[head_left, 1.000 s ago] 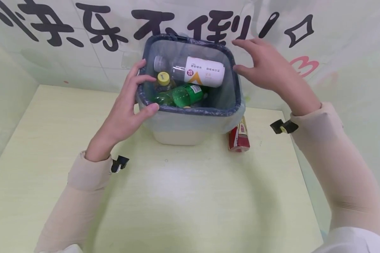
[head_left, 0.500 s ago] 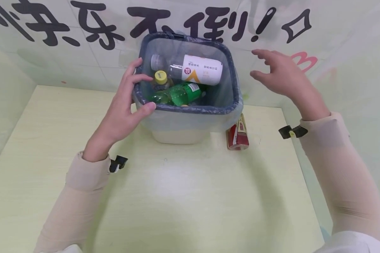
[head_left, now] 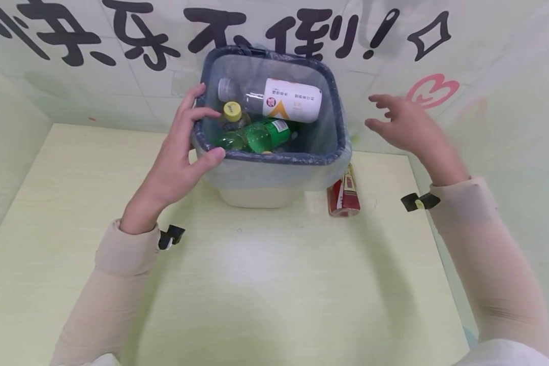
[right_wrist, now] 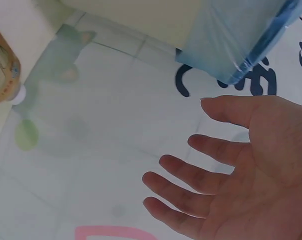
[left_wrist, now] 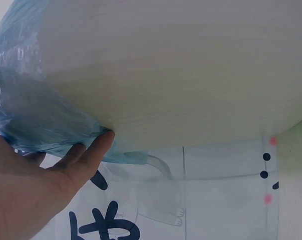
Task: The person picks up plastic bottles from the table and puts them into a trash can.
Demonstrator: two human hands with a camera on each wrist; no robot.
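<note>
A trash bin (head_left: 274, 198) lined with a bluish plastic bag (head_left: 274, 173) stands by the back wall. Inside it are a white-labelled bottle (head_left: 297, 101), a yellow-capped bottle (head_left: 232, 112) and green plastic (head_left: 267, 136). My left hand (head_left: 169, 168) holds the bin's left rim, thumb at the front corner and fingers along the side; in the left wrist view its fingertips touch the bag. My right hand (head_left: 402, 124) hangs in the air right of the bin, fingers loosely spread and holding nothing. On the table below lies a bottle with a red and gold label (head_left: 344, 195).
Behind the bin rises a pale wall covering (head_left: 155, 101) with large black characters and a pink heart. The light wood table (head_left: 265, 284) runs forward from it, its right edge near the side wall (head_left: 521, 152).
My right hand has drawn away from the bin's right rim, moving right and slightly lower. The left hand stays on the rim, and the bin's contents are the same.
</note>
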